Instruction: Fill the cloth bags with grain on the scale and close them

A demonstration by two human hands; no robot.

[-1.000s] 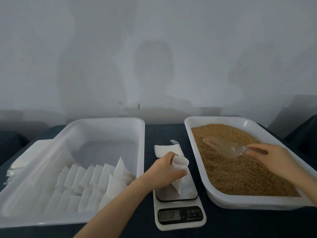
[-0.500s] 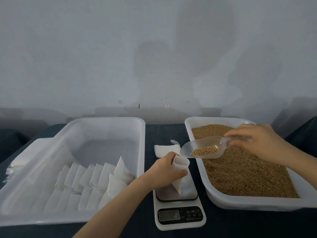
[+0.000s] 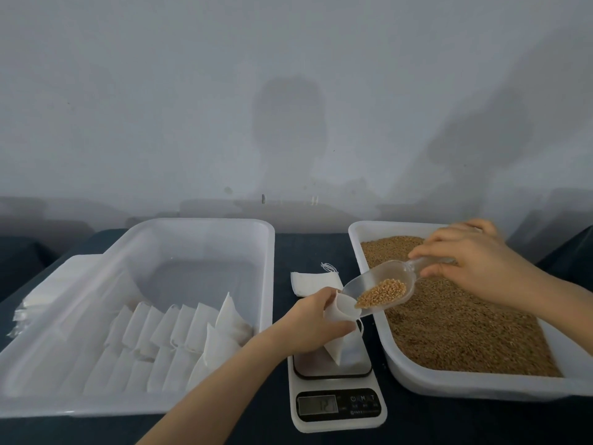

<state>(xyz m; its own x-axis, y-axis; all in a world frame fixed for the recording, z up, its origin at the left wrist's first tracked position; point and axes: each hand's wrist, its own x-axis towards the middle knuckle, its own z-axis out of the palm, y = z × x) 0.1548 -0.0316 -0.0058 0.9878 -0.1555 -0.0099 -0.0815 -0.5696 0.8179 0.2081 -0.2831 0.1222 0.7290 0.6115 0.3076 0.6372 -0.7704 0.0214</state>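
Right now the small white cloth bag (image 3: pixel 337 347) is over the platform of the digital kitchen scale (image 3: pixel 337 409), and its lower corner seems to rest there. The left hand (image 3: pixel 308 326) curls round its neck and keeps the mouth open in a ring. The right hand (image 3: pixel 475 261) pinches the handle of a clear plastic scoop (image 3: pixel 369 281), tilted so its lip sits at the bag's opening, with a small heap of golden-brown grain (image 3: pixel 382 292) near that lip.

The bag looks thin, limp and nearly weightless, so I'd guess it folds shut unless held just under the rim, and lightly, so the hand adds nothing to the reading. The grain is dry and loose, likely to scatter if poured fast. The scoop is rigid and smooth.

More grain fills the white plastic tray (image 3: pixel 449 383) on the right. Filled bags (image 3: pixel 179 332) lean in rows in the matching left tray (image 3: pixel 205 223). A flat spare bag (image 3: pixel 314 282) lies behind the scale.
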